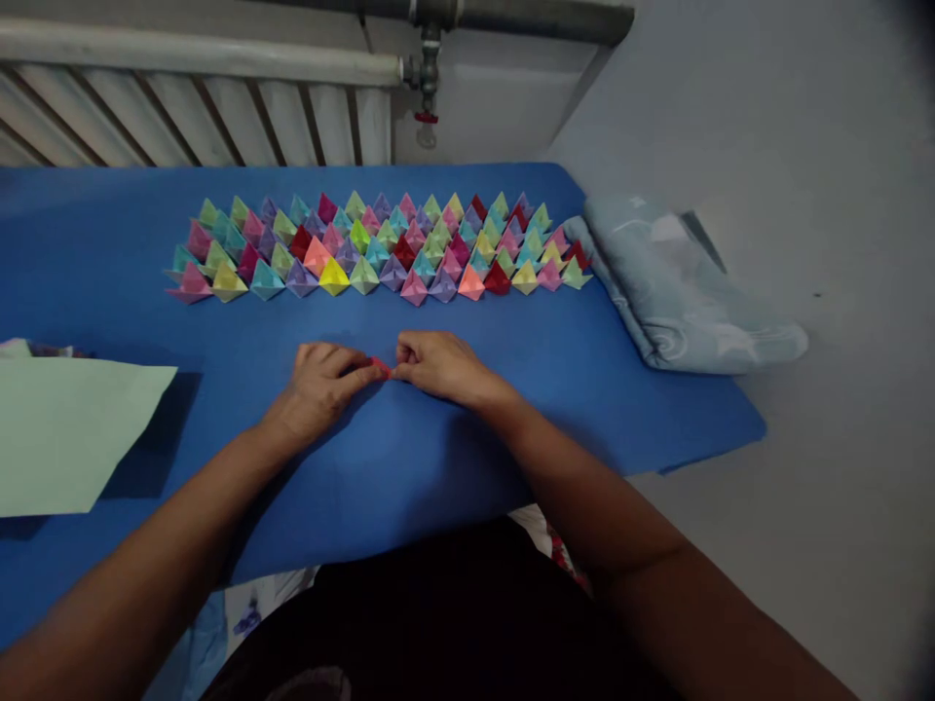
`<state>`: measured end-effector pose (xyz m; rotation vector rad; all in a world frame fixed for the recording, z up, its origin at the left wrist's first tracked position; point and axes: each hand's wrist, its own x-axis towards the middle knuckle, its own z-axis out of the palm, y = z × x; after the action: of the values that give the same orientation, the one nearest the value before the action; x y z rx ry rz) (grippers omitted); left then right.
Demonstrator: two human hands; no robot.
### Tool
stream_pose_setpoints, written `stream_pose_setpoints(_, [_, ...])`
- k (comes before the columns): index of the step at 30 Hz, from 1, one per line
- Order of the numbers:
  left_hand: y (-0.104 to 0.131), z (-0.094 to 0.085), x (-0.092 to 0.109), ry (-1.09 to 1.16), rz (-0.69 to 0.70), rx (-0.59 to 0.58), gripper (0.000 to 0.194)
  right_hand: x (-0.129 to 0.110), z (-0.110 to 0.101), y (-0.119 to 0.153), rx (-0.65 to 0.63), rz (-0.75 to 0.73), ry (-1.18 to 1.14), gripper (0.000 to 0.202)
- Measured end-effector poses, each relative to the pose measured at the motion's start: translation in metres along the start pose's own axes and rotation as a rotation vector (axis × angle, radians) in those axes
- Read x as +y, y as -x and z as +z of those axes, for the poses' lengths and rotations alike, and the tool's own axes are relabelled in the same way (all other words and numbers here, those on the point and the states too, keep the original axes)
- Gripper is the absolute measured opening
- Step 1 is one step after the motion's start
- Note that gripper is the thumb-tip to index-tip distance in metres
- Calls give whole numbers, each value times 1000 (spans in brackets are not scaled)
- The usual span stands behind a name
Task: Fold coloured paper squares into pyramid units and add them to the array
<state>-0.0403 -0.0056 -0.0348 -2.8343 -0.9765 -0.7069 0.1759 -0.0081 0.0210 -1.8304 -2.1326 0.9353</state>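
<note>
A small piece of folded red paper [381, 367] lies low over the blue table between my two hands, partly hidden by fingers. My left hand [321, 385] pinches its left end between thumb and fingers. From the other side, my right hand [434, 365] grips the right end, its remaining fingers curled in. Just beyond my hands stand several rows of small folded paper boats [363, 276] in pink, yellow, green, blue, purple and red.
A pale green paper sheet [65, 428] lies at the left, raised above the table [351, 487]. A folded grey-blue cloth [657, 282] rests at the right against the wall. Behind the table are a white radiator [197, 58] and a pipe valve [429, 78].
</note>
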Motion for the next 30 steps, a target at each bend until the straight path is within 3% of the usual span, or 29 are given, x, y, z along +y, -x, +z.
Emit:
stream_pose_setpoints(3, [2,-1,0,-47,138,-10,31,0,-3,-5,-37,19,26,10])
stream_pose_setpoints(8, [3,-5,6,-165,149,-7,31,3,-2,-3,-21,3,-29,11])
stream_pose_setpoints(14, [6,-1,13,-134,74,-7,34,-5,23,5,225,-163,-277,10])
stream_pose_setpoints(18, [11,1,10,-87,66,-12,36,-12,33,0,199,-159,-210,15])
stream_pose_setpoints(25, [30,-8,7,-66,43,-21,41,-18,24,-8,72,-130,-90,4])
stream_pose_setpoints(30, [36,-12,10,-98,-18,-38,40,-21,22,-14,42,-91,-36,7])
